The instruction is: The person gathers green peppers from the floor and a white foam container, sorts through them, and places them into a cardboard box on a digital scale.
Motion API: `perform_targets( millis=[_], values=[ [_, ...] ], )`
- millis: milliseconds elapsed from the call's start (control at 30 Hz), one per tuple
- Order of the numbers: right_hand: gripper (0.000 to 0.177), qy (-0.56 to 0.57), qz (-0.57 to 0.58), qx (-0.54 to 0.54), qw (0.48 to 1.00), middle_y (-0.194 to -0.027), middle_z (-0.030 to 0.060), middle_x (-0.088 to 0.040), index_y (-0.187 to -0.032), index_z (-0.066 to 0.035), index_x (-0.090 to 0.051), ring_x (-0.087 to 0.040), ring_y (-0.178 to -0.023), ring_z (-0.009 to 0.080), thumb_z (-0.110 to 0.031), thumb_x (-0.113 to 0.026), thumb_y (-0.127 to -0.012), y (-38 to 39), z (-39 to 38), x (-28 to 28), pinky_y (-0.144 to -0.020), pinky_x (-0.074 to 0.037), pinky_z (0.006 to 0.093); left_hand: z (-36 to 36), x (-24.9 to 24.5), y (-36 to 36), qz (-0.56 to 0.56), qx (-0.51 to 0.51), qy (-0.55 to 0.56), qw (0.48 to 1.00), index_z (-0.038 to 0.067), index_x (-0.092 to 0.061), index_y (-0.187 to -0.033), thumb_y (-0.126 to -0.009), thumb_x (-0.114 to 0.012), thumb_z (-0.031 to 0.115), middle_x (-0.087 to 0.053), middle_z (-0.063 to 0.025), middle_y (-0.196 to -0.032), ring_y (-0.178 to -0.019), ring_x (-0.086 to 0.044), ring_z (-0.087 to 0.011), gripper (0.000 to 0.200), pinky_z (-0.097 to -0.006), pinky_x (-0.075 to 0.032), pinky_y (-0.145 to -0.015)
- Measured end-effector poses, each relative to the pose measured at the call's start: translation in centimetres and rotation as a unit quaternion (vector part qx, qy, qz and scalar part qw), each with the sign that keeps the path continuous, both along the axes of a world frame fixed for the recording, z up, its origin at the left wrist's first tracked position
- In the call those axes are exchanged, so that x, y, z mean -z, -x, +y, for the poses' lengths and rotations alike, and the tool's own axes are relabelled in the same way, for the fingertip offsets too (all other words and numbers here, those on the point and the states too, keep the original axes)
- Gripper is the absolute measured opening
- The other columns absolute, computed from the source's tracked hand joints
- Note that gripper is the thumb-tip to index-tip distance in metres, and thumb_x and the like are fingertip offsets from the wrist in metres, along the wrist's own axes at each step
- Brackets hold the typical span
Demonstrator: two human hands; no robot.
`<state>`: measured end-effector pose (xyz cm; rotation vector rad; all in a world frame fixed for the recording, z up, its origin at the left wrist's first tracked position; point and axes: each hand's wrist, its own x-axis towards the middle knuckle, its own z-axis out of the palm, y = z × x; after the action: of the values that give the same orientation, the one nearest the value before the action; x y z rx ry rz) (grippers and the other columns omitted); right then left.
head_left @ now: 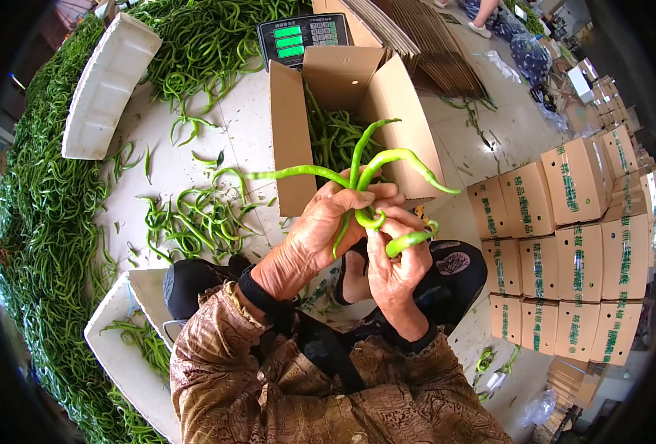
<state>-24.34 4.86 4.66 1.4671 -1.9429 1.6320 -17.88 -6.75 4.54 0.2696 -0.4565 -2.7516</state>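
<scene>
In the middle of the head view, my left hand (324, 226) is closed around the stem ends of several long green chili peppers (400, 155), which fan out to the left, upward and right. Just to its right, my right hand (398, 270) has its fingers closed on a curled green chili pepper (408, 243). The fingertips of both hands nearly meet, and a bent pepper tip shows between them. Behind the hands stands an open cardboard box (289, 140), its flaps raised, with green peppers (335, 133) inside. My hands partly cover its near side.
A scale (291, 41) with a lit green display stands behind the box. Peppers (43, 244) heap along the left, and loose ones (195, 226) lie on the floor. White foam boxes (109, 85) flank them. Flattened cartons (443, 48), stacked printed boxes (557, 255) and another person's leg (483, 15) are right.
</scene>
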Motion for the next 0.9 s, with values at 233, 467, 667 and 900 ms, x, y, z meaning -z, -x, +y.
perform_targets(
  millis=[233, 467, 667, 900],
  values=[
    [0.016, 0.015, 0.067, 0.028, 0.997, -0.095, 0.0106, -0.066, -0.09, -0.002, -0.068, -0.067, -0.078, 0.0227, 0.006, -0.07, -0.076, 0.6, 0.3, 0.9, -0.066, -0.054, 0.0283, -0.3, -0.1, 0.2, 0.024, 0.031, -0.001, 0.999, -0.002, -0.043, -0.131, -0.082, -0.052, -0.001, -0.06, -0.0208, -0.115, -0.11, -0.06, -0.034, 0.049, -0.0476, -0.052, -0.093],
    [0.021, 0.032, 0.049, -0.016, 0.998, -0.102, 0.0117, -0.063, -0.096, -0.003, -0.07, -0.061, -0.063, 0.0147, 0.006, -0.068, -0.077, 0.7, 0.6, 2.6, -0.055, -0.049, 0.025, -0.4, 0.4, 0.9, 0.043, 0.025, 0.01, 0.999, 0.001, -0.042, -0.127, -0.088, -0.061, 0.008, -0.063, -0.0147, -0.101, -0.099, -0.064, -0.0304, 0.044, -0.0407, -0.053, -0.089],
    [0.023, -0.031, 0.063, -0.021, 0.997, -0.096, 0.0109, -0.06, -0.1, -0.005, -0.07, -0.063, -0.074, 0.0204, 0.003, -0.068, -0.079, 0.6, 1.4, 1.5, -0.061, -0.053, 0.0292, -0.5, -0.1, 0.7, 0.036, 0.065, 0.0, 0.997, 0.001, -0.044, -0.124, -0.086, -0.066, 0.012, -0.062, -0.0155, -0.098, -0.098, -0.063, -0.03, 0.045, -0.0416, -0.053, -0.088],
    [0.024, -0.028, 0.066, -0.107, 0.992, -0.109, 0.0122, -0.053, -0.108, 0.002, -0.064, -0.062, -0.088, 0.0217, 0.0, -0.068, -0.085, 1.5, 1.9, 3.3, -0.071, -0.053, 0.029, -0.5, -1.2, 0.5, -0.02, 0.088, 0.073, 0.993, -0.004, -0.044, -0.124, -0.077, -0.059, -0.005, -0.06, -0.0141, -0.104, -0.101, -0.062, -0.0261, 0.049, -0.035, -0.052, -0.09]
  ],
)
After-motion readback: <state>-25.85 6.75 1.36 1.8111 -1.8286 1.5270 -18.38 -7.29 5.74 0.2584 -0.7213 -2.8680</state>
